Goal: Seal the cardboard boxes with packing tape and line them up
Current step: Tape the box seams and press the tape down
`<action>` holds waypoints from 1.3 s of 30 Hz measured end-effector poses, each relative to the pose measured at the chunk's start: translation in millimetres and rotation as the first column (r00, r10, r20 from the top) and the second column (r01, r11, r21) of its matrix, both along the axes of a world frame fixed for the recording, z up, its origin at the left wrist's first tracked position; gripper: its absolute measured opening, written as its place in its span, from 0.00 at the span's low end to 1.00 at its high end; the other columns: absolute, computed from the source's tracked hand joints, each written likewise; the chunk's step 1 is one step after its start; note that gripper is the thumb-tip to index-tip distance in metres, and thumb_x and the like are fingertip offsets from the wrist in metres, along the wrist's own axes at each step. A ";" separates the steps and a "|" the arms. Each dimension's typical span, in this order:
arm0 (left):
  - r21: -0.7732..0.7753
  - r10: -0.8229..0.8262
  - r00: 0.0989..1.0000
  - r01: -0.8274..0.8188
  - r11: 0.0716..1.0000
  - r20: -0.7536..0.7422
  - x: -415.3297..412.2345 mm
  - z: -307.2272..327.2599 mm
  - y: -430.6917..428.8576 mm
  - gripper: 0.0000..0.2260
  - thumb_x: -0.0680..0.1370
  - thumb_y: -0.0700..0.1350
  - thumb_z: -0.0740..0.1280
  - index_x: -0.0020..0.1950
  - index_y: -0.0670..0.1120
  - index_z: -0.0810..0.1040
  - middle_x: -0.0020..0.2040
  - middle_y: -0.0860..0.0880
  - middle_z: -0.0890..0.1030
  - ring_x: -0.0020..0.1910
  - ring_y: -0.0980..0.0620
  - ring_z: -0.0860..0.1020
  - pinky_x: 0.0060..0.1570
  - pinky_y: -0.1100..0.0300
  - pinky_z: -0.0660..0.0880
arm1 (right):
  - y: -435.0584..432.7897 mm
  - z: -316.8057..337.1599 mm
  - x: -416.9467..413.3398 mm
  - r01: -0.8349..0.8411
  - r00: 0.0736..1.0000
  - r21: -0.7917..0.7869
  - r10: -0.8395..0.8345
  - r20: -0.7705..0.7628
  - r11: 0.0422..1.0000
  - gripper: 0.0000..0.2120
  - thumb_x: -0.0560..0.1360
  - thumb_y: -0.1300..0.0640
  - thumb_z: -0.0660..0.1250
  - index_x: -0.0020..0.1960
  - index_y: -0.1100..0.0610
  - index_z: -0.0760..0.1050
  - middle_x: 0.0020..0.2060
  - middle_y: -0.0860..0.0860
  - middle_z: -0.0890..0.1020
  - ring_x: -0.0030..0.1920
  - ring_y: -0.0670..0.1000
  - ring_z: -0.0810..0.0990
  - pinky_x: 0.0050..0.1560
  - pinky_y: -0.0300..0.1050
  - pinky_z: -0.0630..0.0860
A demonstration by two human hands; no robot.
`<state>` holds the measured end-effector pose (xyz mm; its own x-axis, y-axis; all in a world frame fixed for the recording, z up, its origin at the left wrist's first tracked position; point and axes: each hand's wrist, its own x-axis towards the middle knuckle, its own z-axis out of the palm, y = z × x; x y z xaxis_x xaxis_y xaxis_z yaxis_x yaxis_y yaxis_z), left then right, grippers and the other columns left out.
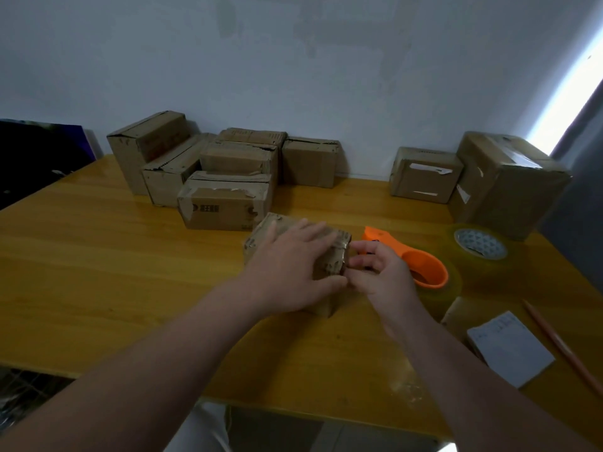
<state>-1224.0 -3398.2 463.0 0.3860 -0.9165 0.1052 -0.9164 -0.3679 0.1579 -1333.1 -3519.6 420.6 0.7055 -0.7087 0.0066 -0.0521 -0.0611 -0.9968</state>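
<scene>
A small cardboard box [329,259] stands on the yellow wooden table [130,272] in front of me. My left hand [290,265] lies flat on its top, fingers straight, thumb at the near right corner. My right hand [375,269] has its fingers curled at the box's right side, pinching at the tape there. Right behind that hand lies an orange tape dispenser [421,259] holding a clear tape roll. A second roll of clear tape [479,249] lies flat further right.
Several cardboard boxes [215,171] are stacked against the wall at the back left, and two more boxes [424,174] stand at the back right. A white notepad [509,347] and a pencil [561,344] lie near the right edge.
</scene>
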 end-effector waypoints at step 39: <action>0.155 -0.149 0.981 0.129 0.979 0.123 9.2 -6.4 -3.4 0.28 0.81 0.55 0.53 0.78 0.57 0.42 0.79 0.54 0.46 0.77 0.51 0.47 0.74 0.46 0.45 | -0.8 17.3 19.4 0.128 0.960 0.318 -0.037 -0.277 0.939 0.14 0.73 0.70 0.67 0.53 0.55 0.70 0.47 0.55 0.73 0.43 0.51 0.75 0.35 0.43 0.78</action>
